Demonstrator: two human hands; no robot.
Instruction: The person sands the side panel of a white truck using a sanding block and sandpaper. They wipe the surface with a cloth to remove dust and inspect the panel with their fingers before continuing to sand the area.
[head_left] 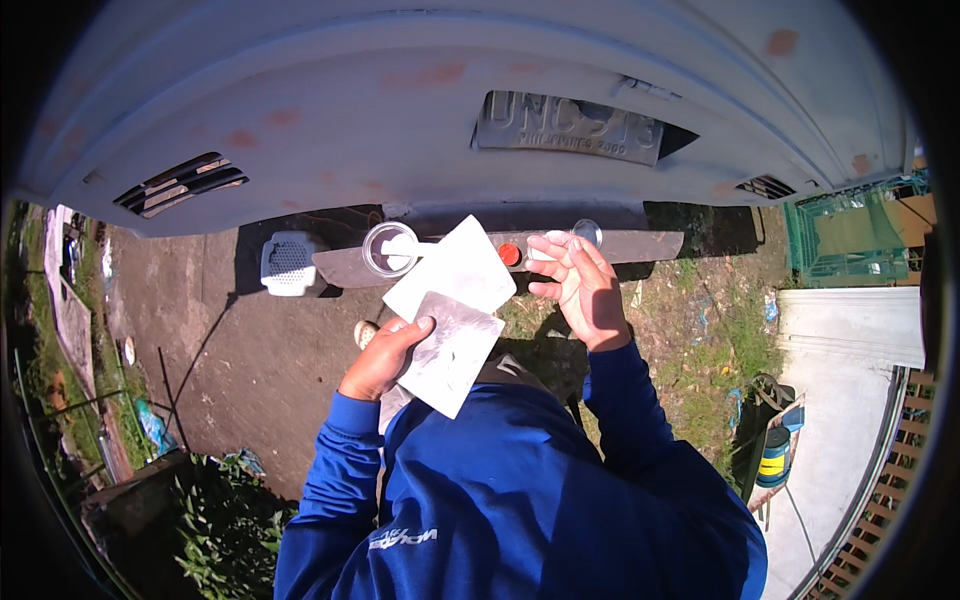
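Note:
My left hand [378,358] is closed on a thin square grey plate [452,352] with smudges on its face, the thumb lying on top. Just beyond it is a white square sheet [455,272], partly overlapped by the plate; whether my left hand holds it too is unclear. My right hand [587,290] is raised with the palm turned up and its bent fingers apart, near a small red round thing [508,254]. Something whitish shows by those fingertips, too small to name. A round clear container [377,262] holds white stuff, with a white flat stick [410,248] across it.
A grey vehicle panel [350,150] with a licence plate [565,128] arches ahead. Below it a narrow ledge [640,247] carries the container and a round lid [588,232]. A white perforated basket [287,265] stands left; a green mesh cage [845,240] is at far right.

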